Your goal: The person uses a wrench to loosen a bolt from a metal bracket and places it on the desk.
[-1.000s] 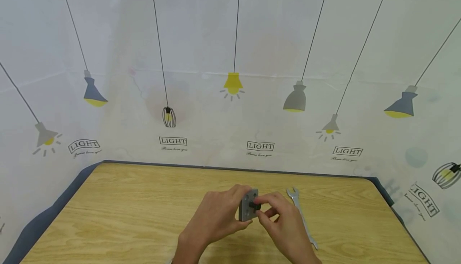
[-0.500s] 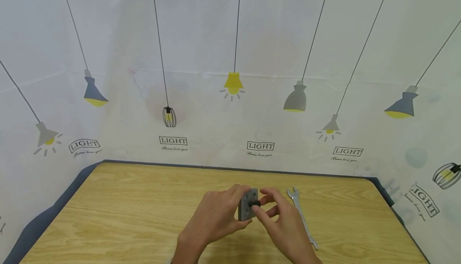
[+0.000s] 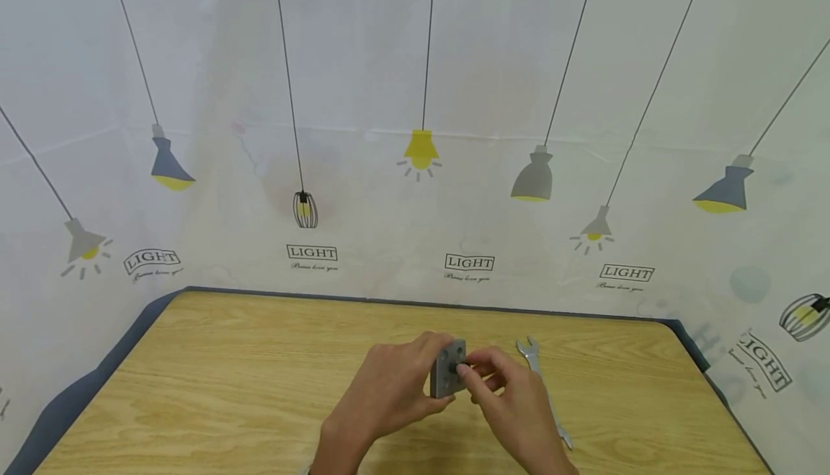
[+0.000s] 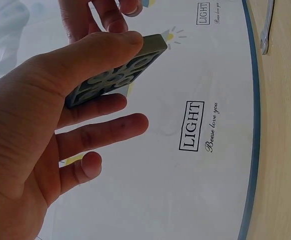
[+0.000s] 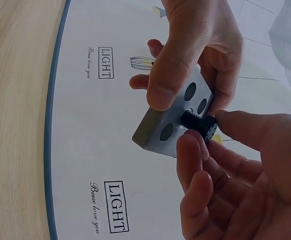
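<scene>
My left hand [image 3: 387, 392] grips a grey metal block [image 3: 444, 370] by its edges, thumb on one side and fingers on the other. The block is a thick plate with several round holes, plain in the right wrist view, where a black bolt [image 5: 201, 124] stands partly in its middle hole with some thread showing. My right hand [image 3: 512, 399] pinches the bolt's head between thumb and fingers. In the left wrist view the block's other face [image 4: 115, 77] shows rounded recesses. Both hands are held above the table.
A silver open-ended wrench [image 3: 543, 392] lies on the wooden table [image 3: 246, 360], just right of my right hand. A white sheet printed with lamps [image 3: 363, 172] hangs behind the table, with a dark blue border along the table's edge.
My right thumb and fingers have shifted round the bolt's head, loosening and closing on it again. My left hand and the block stay almost in place; the wrench has not moved.
</scene>
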The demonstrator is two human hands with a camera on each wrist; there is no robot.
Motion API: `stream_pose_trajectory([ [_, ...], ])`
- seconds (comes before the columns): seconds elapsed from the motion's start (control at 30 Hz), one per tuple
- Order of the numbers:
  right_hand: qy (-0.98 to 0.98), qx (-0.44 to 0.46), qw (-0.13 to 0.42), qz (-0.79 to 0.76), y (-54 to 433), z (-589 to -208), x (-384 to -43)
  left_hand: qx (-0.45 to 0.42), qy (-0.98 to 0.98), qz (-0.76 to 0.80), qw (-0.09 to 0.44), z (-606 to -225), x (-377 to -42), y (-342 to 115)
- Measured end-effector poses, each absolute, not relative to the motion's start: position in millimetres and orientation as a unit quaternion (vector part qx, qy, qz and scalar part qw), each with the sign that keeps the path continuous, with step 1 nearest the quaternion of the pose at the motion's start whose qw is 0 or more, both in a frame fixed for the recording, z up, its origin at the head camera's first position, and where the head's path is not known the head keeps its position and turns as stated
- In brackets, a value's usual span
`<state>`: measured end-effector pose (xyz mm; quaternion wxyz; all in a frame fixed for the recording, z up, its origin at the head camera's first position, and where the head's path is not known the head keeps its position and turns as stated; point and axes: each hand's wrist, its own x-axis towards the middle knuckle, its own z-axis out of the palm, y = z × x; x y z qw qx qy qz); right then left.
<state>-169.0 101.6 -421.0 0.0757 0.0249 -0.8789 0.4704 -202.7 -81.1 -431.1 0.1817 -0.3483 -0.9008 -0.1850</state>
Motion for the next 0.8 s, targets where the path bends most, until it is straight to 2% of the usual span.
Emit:
stream_pose_trajectory([
  [0.8,-0.882,0.049,0.100,0.458,101.7,-423.1,-169.7,-0.347,-0.901,-0.183,0.185,-430.4,-202.3,-82.0],
])
